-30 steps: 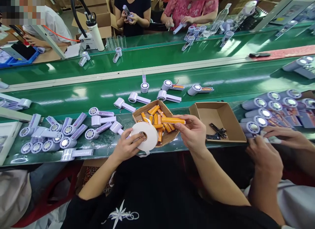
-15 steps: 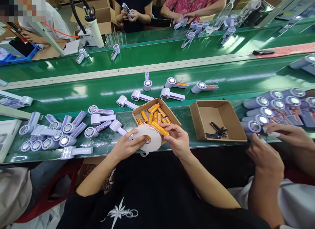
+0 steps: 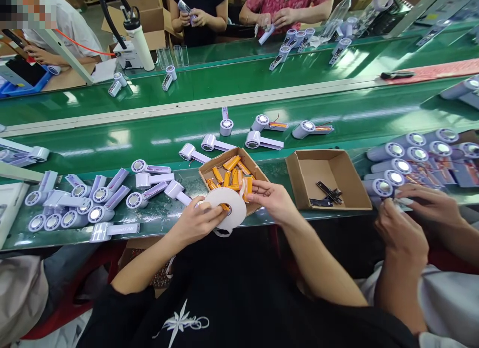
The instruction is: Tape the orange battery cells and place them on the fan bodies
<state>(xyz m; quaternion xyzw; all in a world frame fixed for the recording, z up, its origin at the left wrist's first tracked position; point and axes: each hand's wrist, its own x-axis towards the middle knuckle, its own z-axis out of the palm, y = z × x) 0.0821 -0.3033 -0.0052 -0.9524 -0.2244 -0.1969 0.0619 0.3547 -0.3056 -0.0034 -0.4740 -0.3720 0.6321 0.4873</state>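
Note:
My left hand (image 3: 202, 218) is closed on a white roll of tape (image 3: 235, 207), with fingers at its core. A strip of tape hangs loose under the roll. My right hand (image 3: 274, 201) pinches an orange battery (image 3: 248, 187) beside the roll's upper right edge. A whitish strip, seemingly tape, shows along the battery's left side. Just behind both hands sits a cardboard box (image 3: 261, 175) of orange batteries (image 3: 232, 162), partly hidden by the roll and my right hand.
Purple handheld fan bodies (image 3: 105, 194) cluster at left, and several lie on the green belt (image 3: 157, 143). A second cardboard box (image 3: 357, 193) at right holds black parts (image 3: 329, 193). A co-worker's hands (image 3: 404, 223) work near stacked fan bodies (image 3: 392, 151). Other people sit across the line.
My right hand has turned the battery from lying slantwise across the roll to nearly upright at its edge. My left hand still holds the roll, which has shifted only slightly.

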